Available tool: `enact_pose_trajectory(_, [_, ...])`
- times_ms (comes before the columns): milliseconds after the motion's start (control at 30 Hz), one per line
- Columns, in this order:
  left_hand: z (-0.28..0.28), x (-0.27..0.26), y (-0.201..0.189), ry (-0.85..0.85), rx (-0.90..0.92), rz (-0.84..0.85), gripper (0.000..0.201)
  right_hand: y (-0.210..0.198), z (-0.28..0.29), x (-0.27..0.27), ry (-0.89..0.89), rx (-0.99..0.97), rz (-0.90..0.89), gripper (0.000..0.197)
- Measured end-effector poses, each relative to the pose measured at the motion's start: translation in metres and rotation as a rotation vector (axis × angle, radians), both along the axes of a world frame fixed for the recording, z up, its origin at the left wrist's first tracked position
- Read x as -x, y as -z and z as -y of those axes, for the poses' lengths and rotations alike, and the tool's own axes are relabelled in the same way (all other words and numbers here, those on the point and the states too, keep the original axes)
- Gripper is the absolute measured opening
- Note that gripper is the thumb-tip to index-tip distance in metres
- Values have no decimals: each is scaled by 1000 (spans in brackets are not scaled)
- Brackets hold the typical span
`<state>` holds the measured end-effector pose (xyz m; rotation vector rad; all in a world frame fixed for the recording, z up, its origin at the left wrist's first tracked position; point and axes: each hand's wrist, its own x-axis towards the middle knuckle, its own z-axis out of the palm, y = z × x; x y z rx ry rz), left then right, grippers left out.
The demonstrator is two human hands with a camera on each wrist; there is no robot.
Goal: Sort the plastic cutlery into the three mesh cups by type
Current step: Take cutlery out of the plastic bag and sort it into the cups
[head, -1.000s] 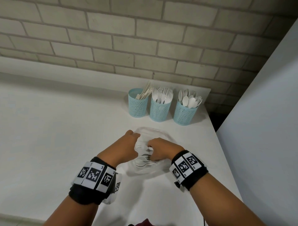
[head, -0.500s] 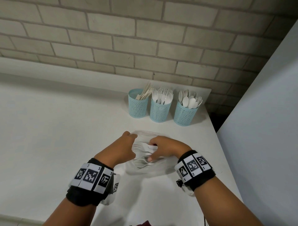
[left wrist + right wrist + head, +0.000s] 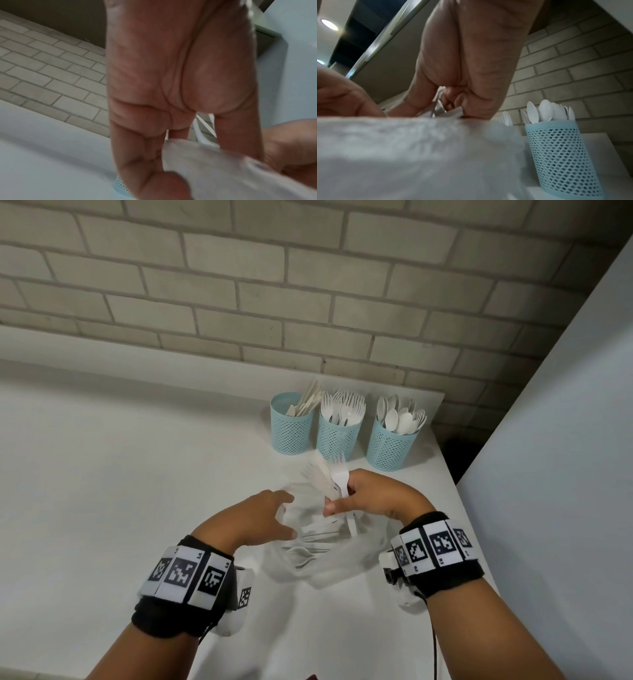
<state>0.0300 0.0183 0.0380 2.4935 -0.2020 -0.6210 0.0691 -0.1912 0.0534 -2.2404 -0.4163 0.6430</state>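
Observation:
Three teal mesh cups stand in a row at the back: the knife cup (image 3: 292,428), the fork cup (image 3: 337,436) and the spoon cup (image 3: 390,446), also seen as the spoon cup (image 3: 559,155). A clear plastic bag (image 3: 318,553) with several white pieces inside lies on the counter between my hands. My right hand (image 3: 342,501) grips a bunch of white cutlery (image 3: 337,477), forks among them, lifted above the bag's mouth. My left hand (image 3: 287,517) holds the bag's left edge between thumb and fingers. In the left wrist view the bag (image 3: 223,169) sits against those fingers.
The white counter (image 3: 137,491) ends at a right edge just past the spoon cup. A pale wall panel (image 3: 565,474) rises on the right and a brick wall (image 3: 274,302) runs behind the cups. The cups stand close together.
My right hand has come up out of the bag toward the cups with a bunch of cutlery in it. My left hand has spread at the bag's edge.

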Motion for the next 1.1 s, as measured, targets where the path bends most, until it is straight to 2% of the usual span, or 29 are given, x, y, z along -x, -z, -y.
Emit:
enact_pose_trajectory(67, [4, 0, -4, 16, -47, 18, 63, -2, 1, -3, 57, -60, 20, 14])
enact_pose_trajectory(167, [13, -1, -11, -8, -88, 159, 60, -9, 1, -7, 112, -140, 47, 13])
enact_pose_trajectory(233, [19, -5, -14, -49, 22, 269, 54, -14, 1, -9, 125, -218, 50, 17])
enact_pose_trajectory(300, [24, -10, -15, -82, 205, 310, 48, -19, -2, -11, 156, -289, 67, 19])
enact_pose_trajectory(400, [32, -19, -15, -133, 530, 192, 38, -20, -7, -16, 210, -377, 106, 21])
enact_pose_trajectory(500, [41, -26, -14, -131, 723, 124, 35, -18, -13, -22, 230, -446, 111, 27])
enact_pose_trajectory(633, [47, -32, -10, -143, 1047, -91, 30, -12, -22, -26, 244, -465, 53, 35])
enact_pose_trajectory(867, [49, -44, 5, -203, 1068, -136, 23, -3, -29, -32, 245, -529, -89, 39])
enact_pose_trajectory(1100, [55, -48, 5, -264, 1124, -134, 26, 1, -29, -39, 283, -622, -159, 41])
